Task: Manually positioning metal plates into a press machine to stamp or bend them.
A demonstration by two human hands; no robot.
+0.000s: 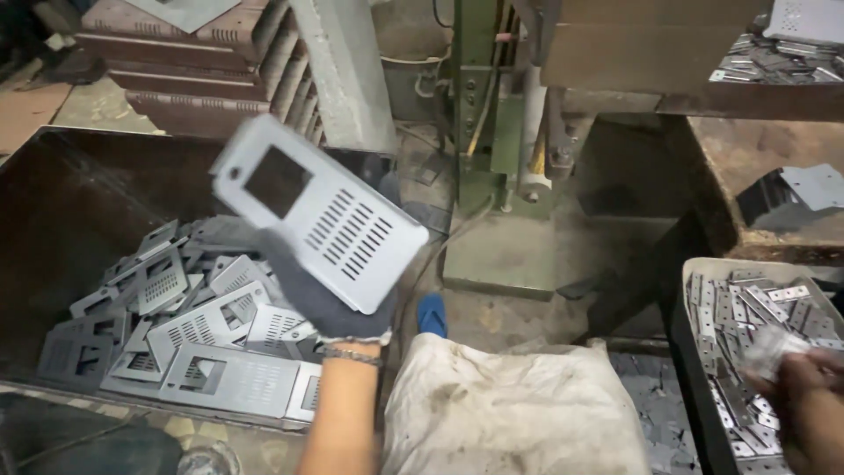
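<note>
Gloved left hand [327, 303] clamped on slotted metal panel [318, 211] above bin [53, 189]; right hand [804, 387] pinching small metal piece [774, 345] over tray [703, 268].

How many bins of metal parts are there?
2. A dark bin of vented grey plates sits at left, below the gloved left hand; a pale tray of small brackets is at right. Others may be hidden.

Dusty floor [519, 308] under dark bin [70, 202] and grey tray [703, 266].
</note>
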